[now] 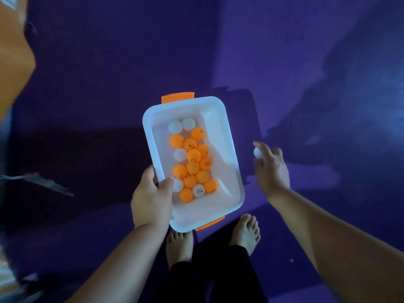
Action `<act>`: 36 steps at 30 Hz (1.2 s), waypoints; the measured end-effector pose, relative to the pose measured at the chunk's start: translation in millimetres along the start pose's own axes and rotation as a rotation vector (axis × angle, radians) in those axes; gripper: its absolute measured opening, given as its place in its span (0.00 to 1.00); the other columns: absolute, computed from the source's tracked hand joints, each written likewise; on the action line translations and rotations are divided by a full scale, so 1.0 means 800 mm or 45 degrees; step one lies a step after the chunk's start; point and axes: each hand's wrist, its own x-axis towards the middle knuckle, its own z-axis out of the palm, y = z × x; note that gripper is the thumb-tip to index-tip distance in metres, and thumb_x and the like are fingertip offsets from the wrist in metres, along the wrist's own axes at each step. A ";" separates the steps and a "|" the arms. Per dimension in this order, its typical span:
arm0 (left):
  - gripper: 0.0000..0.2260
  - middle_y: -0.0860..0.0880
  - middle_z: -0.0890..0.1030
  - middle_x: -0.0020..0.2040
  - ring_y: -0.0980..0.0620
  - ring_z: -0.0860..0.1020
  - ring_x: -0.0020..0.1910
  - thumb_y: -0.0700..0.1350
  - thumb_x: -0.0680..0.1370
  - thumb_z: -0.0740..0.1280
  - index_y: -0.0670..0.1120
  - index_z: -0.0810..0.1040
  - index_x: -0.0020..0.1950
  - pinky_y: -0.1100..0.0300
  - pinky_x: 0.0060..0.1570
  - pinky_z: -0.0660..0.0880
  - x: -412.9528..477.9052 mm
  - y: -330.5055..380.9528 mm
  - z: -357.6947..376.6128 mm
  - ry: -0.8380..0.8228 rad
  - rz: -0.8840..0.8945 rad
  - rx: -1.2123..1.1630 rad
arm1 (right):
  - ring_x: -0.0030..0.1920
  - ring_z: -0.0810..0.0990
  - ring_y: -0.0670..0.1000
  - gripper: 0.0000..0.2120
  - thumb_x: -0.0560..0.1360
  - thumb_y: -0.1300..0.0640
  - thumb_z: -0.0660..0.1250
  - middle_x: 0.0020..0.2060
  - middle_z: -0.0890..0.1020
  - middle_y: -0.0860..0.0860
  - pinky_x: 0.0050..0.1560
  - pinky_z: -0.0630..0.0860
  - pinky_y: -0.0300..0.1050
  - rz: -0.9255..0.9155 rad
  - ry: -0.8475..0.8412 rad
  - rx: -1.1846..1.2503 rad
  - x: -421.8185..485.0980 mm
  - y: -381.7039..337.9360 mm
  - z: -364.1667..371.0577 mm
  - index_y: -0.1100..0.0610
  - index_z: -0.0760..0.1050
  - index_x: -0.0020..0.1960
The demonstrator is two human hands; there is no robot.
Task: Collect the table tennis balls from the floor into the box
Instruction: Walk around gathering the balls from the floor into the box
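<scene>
1. The left hand (152, 197) is clamped on the long left edge of the box (218, 119), near its near-left corner, with the thumb over the rim. The box is carried in the air above the purple floor (109, 62), over the person's bare feet (246, 232).

2. The right hand (272, 169) is just beside the right edge of the box, not yet over it. Its fingertips are closed on one white ball (258, 153).

3. The step in hand, as I judge it, is to put this ball into the box. To do it well, the hand should come over the rim and lower the ball close to the others before it lets go, because such a light ball bounces easily from hard plastic. The box looks tilted toward its left side, so keeping it level would help.

4. The balls in the box (193, 155) lie against the left wall, and the right side of the bottom is bare. I count thirteen orange and five white, one of the white with a printed mark, though some may be hidden.

5. No other ball shows on the floor in this view, which is dark and blurred at the edges.
</scene>
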 end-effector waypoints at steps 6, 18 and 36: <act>0.02 0.49 0.78 0.37 0.47 0.77 0.38 0.46 0.75 0.63 0.48 0.73 0.45 0.51 0.39 0.73 -0.064 0.090 -0.014 -0.033 0.077 0.085 | 0.35 0.75 0.48 0.29 0.69 0.37 0.58 0.38 0.79 0.47 0.36 0.72 0.42 -0.517 0.147 0.225 -0.070 -0.085 -0.134 0.53 0.71 0.64; 0.01 0.54 0.80 0.38 0.56 0.78 0.37 0.48 0.76 0.65 0.54 0.74 0.46 0.58 0.34 0.73 -0.271 0.341 -0.163 -0.138 0.435 0.153 | 0.37 0.77 0.47 0.10 0.77 0.57 0.62 0.36 0.79 0.45 0.37 0.73 0.42 -0.312 0.252 0.295 -0.199 -0.169 -0.485 0.49 0.75 0.56; 0.04 0.51 0.80 0.39 0.54 0.79 0.39 0.48 0.76 0.64 0.49 0.74 0.43 0.58 0.39 0.74 -0.381 0.579 -0.298 -0.217 0.462 0.150 | 0.38 0.78 0.41 0.08 0.78 0.57 0.62 0.37 0.80 0.40 0.35 0.71 0.33 -0.515 0.202 0.183 -0.239 -0.332 -0.778 0.46 0.77 0.50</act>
